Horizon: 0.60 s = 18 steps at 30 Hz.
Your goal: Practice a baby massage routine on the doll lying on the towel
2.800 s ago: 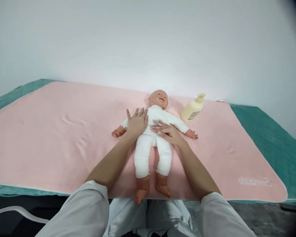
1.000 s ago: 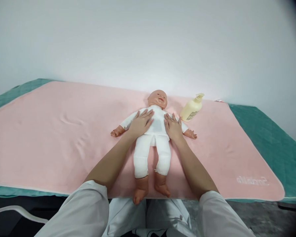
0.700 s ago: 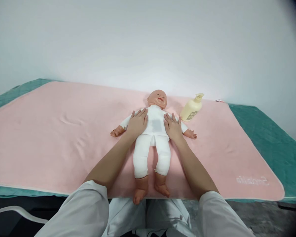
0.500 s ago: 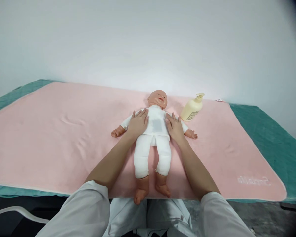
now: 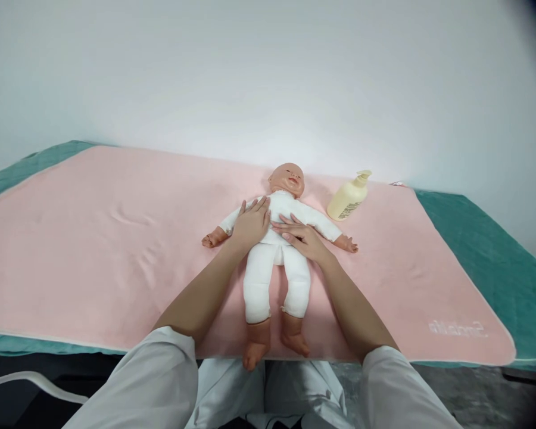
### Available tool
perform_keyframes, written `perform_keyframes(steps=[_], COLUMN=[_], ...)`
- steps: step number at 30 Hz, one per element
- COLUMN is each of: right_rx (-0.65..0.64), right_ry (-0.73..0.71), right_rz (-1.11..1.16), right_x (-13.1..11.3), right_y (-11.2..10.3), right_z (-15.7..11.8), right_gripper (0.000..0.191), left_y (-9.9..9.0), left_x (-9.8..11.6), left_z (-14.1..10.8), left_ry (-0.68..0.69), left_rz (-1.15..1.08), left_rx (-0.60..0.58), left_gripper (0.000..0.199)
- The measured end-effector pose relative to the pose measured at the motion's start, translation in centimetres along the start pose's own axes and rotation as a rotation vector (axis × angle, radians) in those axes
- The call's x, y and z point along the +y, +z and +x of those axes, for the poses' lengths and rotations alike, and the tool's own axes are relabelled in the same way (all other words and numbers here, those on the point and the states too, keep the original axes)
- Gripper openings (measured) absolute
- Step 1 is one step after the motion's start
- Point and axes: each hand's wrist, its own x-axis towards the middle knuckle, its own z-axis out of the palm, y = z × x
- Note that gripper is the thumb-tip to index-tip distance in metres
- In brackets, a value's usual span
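A baby doll in a white outfit lies on its back on the pink mat, head toward the wall and feet at the near edge. My left hand rests flat on the left side of its chest, fingers pointing up toward the shoulder. Across the middle of the torso lies my right hand, its fingers stretched out and somewhat spread, pointing left. The right fingertips come close to my left hand. Neither hand grips anything. My right hand covers the grey patch on the doll's front.
A pale yellow pump bottle stands on the mat beyond the doll's arm on the right. Green cloth shows under the mat at both sides. Behind rises a pale wall. A white cable curves at the lower left.
My right hand has slid left and slightly down, from the doll's right-hand side and shoulder area onto the middle of its torso. My left hand has stayed in place.
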Motion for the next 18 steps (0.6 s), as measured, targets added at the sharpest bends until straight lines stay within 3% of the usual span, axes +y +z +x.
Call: perform_keyframes(steps=[6,18], right_rx=[0.105,0.254], right_ry=[0.047,0.441], right_rz=[-0.084,-0.439], right_x=[1.6,2.4], right_y=[0.1,0.3], right_z=[0.6,0.8], right_gripper=[0.044,0.049], left_y=[0.2,0.2], left_x=[-0.1,0.0], left_z=[-0.1,0.0], left_ry=[0.008,0.003], left_rz=[0.006,0.004], left_rx=[0.008,-0.009], left_gripper=[0.057,0.057])
